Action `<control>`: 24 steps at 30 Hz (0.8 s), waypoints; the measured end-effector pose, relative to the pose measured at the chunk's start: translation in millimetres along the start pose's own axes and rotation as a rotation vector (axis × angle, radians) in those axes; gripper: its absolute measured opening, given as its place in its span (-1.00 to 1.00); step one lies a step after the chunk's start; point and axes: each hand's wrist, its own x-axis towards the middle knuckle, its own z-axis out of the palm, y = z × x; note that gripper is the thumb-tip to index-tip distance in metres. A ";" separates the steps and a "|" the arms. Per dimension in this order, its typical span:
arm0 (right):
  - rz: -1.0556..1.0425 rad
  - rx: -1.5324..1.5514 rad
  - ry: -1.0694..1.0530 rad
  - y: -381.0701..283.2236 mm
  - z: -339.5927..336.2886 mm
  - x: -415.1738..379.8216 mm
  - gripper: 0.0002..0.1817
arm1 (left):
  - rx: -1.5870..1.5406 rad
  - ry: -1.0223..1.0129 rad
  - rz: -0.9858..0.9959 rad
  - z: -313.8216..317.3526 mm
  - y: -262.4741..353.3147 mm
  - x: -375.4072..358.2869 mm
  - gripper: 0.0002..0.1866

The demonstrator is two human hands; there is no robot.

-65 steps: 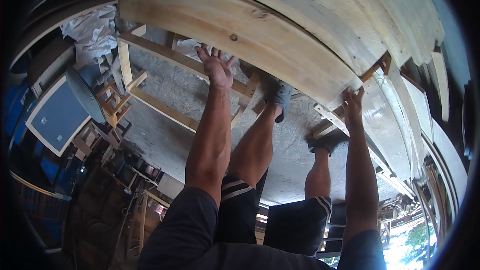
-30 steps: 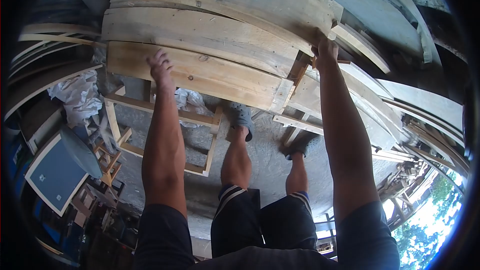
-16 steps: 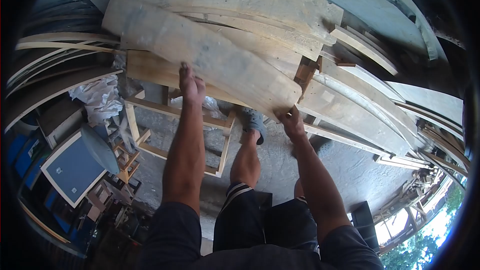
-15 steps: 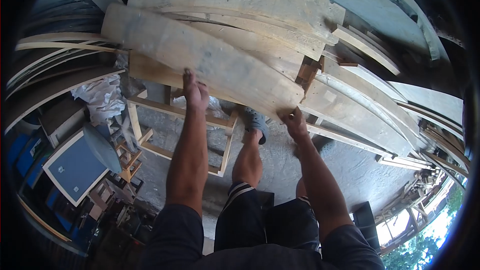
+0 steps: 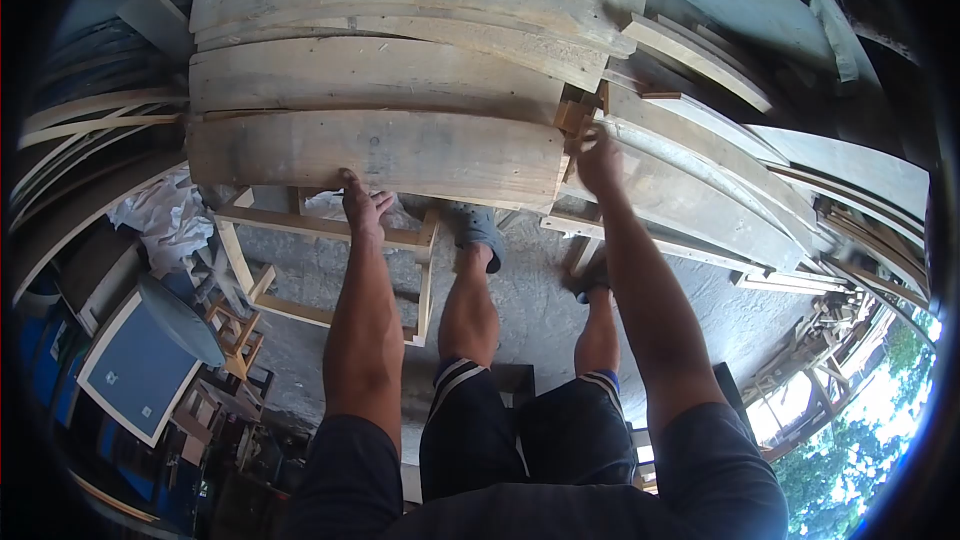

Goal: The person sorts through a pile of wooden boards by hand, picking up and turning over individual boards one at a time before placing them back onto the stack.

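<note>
Left hand (image 5: 364, 208) is extended toward twelve o'clock, grip loosely open, thumb at the edge of the near board (image 5: 375, 154); right hand (image 5: 600, 165), fingers curled, by its three-o'clock end, hold unclear.

One left hand (image 5: 364, 208), one right hand (image 5: 602, 165), two clogs (image 5: 481, 232), one blue panel (image 5: 140, 375), one round disc (image 5: 183, 325) and at least three broad planks (image 5: 375, 152) were visible.

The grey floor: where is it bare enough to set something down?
The floor is bare between the right forearm and the scrap wood, and between the lower legs. A smaller patch shows inside the wooden frame. Crowded: around the blue panel and wide boards.
</note>
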 end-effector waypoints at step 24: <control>0.189 0.826 -0.015 -36.4 30.2 27.8 -0.49 | 0.326 -0.042 -0.174 -19.3 20.6 -6.6 -0.07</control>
